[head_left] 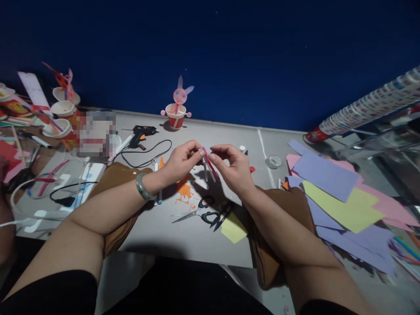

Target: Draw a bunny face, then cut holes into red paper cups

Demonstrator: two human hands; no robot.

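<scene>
Above the middle of the grey table, my left hand (184, 161) pinches thin pink straws (212, 167) between thumb and fingers. My right hand (233, 168) grips them from the other side, its thumb and fingertips close to the left ones. The straws slant downward, and their upper ends are partly hidden by my fingers. Below my hands lie black-handled scissors (193, 214) with the blades pointing left. A second, smaller dark cutting tool (222, 219) rests against a yellow paper piece (234, 229). Orange paper scraps (185, 191) are scattered beside a marker (160, 194).
A paper cup with a pink rabbit figure (176, 116) stands near the blue wall, beside a black glue gun (143, 132). Coloured sheets (328, 175), a tape roll (273, 162) and stacked cups (367, 103) are rightward. Cups (61, 127) and a power strip (80, 186) crowd the left.
</scene>
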